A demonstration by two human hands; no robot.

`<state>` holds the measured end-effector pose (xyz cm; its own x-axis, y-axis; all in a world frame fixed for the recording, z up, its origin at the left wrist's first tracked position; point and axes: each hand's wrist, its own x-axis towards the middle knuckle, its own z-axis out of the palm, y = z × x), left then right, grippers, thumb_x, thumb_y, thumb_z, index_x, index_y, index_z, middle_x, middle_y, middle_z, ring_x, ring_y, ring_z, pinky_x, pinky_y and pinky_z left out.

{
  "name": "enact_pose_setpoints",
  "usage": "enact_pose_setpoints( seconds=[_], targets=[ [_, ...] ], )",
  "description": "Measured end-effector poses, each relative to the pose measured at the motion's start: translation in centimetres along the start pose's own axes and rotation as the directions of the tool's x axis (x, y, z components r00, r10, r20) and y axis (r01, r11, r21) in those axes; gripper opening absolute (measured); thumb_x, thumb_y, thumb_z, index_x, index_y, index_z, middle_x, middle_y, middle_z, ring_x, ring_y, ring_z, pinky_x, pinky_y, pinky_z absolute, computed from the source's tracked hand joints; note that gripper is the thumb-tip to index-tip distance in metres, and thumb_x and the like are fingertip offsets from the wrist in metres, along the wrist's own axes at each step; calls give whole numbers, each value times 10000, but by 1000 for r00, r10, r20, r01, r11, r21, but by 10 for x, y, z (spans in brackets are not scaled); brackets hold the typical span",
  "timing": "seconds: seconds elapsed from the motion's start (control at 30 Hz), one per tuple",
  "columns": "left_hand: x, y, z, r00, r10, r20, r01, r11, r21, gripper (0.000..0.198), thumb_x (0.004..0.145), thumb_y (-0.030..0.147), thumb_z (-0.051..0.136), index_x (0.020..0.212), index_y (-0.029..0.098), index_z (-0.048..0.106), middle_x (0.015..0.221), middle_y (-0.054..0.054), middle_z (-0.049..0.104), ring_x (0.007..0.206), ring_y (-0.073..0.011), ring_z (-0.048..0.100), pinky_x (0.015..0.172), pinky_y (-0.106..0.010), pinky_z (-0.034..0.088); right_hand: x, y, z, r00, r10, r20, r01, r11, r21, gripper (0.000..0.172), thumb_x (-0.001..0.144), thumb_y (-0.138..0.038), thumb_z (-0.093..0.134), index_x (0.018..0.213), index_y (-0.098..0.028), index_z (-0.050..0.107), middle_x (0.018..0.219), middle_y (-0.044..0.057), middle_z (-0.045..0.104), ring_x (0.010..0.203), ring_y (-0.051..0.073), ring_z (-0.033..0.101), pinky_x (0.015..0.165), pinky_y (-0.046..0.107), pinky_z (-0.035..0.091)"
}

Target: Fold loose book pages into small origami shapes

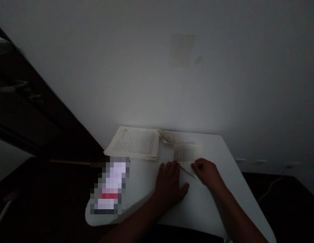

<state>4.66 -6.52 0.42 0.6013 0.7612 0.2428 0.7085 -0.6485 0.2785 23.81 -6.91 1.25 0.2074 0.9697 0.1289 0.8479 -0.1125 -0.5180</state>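
A printed sheet of paper (188,153) lies on the white table, its near part folded over into a slanted flap. My left hand (170,184) rests on the table with its fingers spread, the fingertips at the sheet's left near edge. At the sheet's right near side, my right hand (206,171) pinches the folded paper between thumb and forefinger. Beyond my left hand is a stack of loose printed pages (136,143). A small folded piece of printed paper (168,136) sits between the stack and the sheet.
A pixelated phone-like thing (112,184) lies on the left of the white table (144,175). The table's far edge is against a pale wall (136,74). A dark door (40,101) stands at left; a cable (273,182) hangs near sockets at right.
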Motion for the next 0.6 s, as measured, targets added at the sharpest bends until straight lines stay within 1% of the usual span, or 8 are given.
enact_pose_setpoints(
  seconds=[0.17, 0.33, 0.6],
  targets=[
    [1, -1, 0, 1000, -5, -20, 5, 1000, 11, 643, 791, 528, 455, 1293, 131, 403, 1328, -142, 437, 1197, -311, 385, 1041, -507, 210, 1, 1, 1, 1000, -1, 0, 1, 999, -41, 303, 781, -297, 454, 539, -183, 596, 747, 61, 649, 663, 171, 601, 661, 273, 428],
    [1, -1, 3, 1000, -6, -27, 7, 1000, 29, 661, 796, 535, 441, 1297, 106, 391, 1310, -150, 451, 1199, -314, 379, 1041, -507, 209, 2, 1, 3, 1000, 5, -12, -6, 998, -59, 292, 785, -300, 452, 570, -180, 608, 750, 66, 654, 660, 171, 606, 655, 270, 432],
    [2, 1, 4, 1000, -9, -29, 10, 999, 45, 642, 805, 512, 441, 1290, 94, 396, 1304, -162, 452, 1195, -313, 388, 1045, -502, 204, 2, 2, 2, 1000, -15, 5, 16, 998, -69, 301, 793, -304, 446, 573, -184, 612, 766, 68, 661, 695, 176, 619, 685, 266, 437]
  ],
)
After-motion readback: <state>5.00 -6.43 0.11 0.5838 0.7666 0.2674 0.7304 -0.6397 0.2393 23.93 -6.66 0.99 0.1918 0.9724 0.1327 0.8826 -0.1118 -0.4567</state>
